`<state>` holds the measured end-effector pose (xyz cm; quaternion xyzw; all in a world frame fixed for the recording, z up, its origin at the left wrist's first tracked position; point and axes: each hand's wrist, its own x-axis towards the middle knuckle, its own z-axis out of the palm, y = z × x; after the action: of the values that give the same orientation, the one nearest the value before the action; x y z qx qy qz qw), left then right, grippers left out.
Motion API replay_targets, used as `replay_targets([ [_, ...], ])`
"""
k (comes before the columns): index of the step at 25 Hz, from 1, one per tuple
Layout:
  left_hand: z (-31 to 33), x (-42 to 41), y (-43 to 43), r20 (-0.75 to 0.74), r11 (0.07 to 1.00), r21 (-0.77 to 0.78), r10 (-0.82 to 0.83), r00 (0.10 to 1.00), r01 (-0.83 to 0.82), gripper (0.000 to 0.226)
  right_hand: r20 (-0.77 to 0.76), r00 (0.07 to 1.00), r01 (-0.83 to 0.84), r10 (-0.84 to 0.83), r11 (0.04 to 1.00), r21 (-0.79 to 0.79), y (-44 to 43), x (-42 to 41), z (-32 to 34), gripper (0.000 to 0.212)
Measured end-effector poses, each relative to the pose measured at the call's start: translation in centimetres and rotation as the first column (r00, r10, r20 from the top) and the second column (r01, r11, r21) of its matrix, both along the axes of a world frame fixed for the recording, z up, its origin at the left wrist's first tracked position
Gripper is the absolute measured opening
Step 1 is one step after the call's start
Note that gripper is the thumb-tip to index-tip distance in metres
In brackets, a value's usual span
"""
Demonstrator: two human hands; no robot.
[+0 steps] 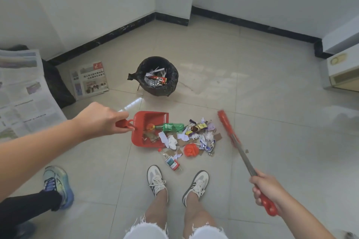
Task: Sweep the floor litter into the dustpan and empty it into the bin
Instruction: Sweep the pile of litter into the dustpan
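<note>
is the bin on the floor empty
No, the bin holds crumpled foil, paper scraps and a red wrapper.

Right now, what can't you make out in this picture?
Head view:
The red long-handled brush: head motion-blurred, bristles unclear.
The red plastic dustpan: handle partly covered by the left hand.
The black-bagged round bin: lower contents hidden under litter.
The folded newspaper: print too small.
A bystander's blue shoe: rest cut off by left edge.
</note>
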<state>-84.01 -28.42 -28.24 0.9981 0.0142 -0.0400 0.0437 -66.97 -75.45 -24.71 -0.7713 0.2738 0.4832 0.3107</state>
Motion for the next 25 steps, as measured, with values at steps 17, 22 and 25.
replay_targets([
  [17, -1.5, 11.5, -8.5, 0.034, 0.99, -0.086, -0.111, 0.993, 0.114, 0.053, -0.239, 0.944, 0.28, -0.225, 0.933, 0.227, 9.1, -6.2, -2.6, 0.044],
  [22, -1.6, 11.6, -9.5, 0.055, 0.987, -0.106, -0.112, 0.992, 0.117, 0.051, -0.249, 0.962, 0.18, -0.117, 0.951, 0.251, 9.3, -7.8, -1.3, 0.063],
  [25, -1.4, 11.5, -9.1, 0.064, 0.992, -0.076, -0.094, 0.993, 0.099, 0.052, -0.243, 0.968, 0.13, -0.069, 0.961, 0.244, 9.3, -8.3, -1.1, 0.072],
])
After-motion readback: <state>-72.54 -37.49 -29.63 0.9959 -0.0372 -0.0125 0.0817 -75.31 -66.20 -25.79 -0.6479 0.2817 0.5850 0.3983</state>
